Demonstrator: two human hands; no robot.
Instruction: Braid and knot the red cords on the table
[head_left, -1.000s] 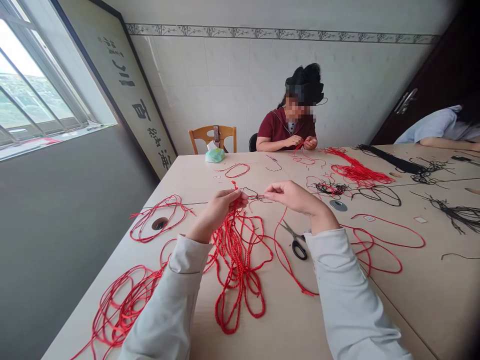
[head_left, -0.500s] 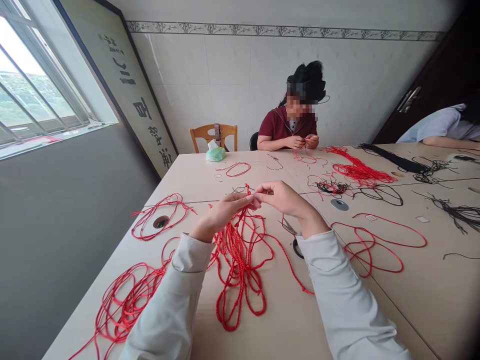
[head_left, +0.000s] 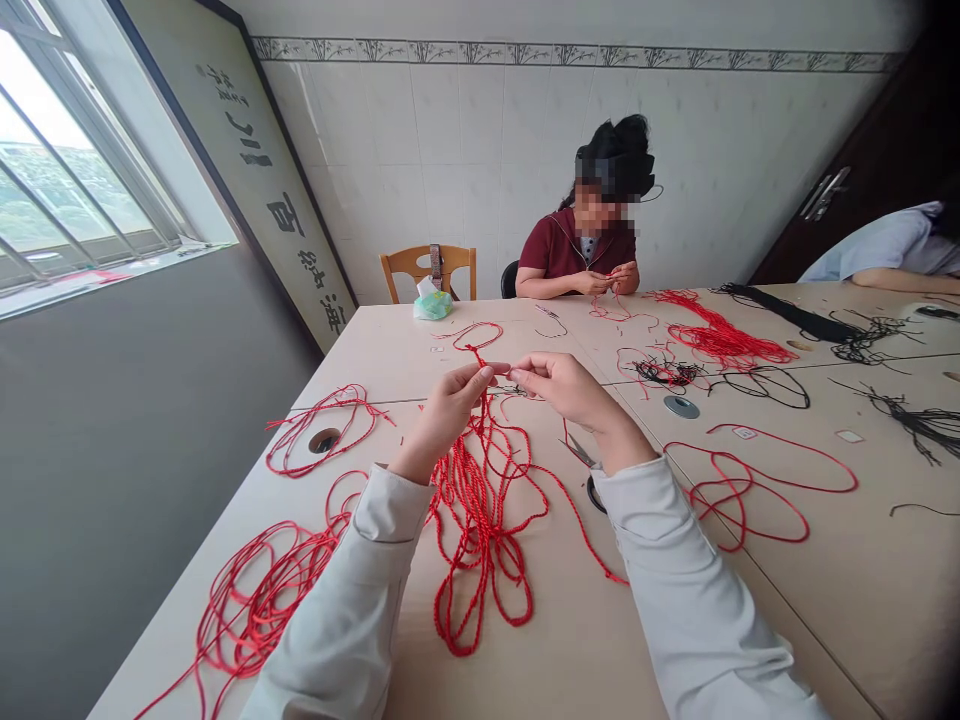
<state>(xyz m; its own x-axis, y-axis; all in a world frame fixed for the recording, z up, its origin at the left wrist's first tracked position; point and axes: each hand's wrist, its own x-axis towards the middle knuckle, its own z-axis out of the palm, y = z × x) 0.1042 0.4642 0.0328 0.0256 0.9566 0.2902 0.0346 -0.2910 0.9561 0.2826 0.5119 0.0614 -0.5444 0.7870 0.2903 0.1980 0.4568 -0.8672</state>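
Above the table, my left hand [head_left: 450,412] pinches a red braided cord [head_left: 482,408] whose knotted end sticks up past the thumb. My right hand [head_left: 559,390] is closed in a pinch just to the right, on a thin red strand [head_left: 507,371] that runs from the left fingers. Below both hands lies a heap of twisted red cord [head_left: 480,530], spread in long loops toward me. A pair of scissors [head_left: 596,492] with black handles lies partly under my right forearm.
Coiled red cords [head_left: 251,600] lie at the left, beside a cable hole [head_left: 324,440]. Loose red cord [head_left: 750,490] and black cords [head_left: 926,420] lie at the right. Across the table [head_left: 600,650] sits a person [head_left: 555,250] handling red cord. A tissue pack [head_left: 433,303] stands near the far edge.
My hands have drawn slightly apart, and a thin strand now shows between them. The cord's upper end has tilted left. My left hand has turned a little more upright.
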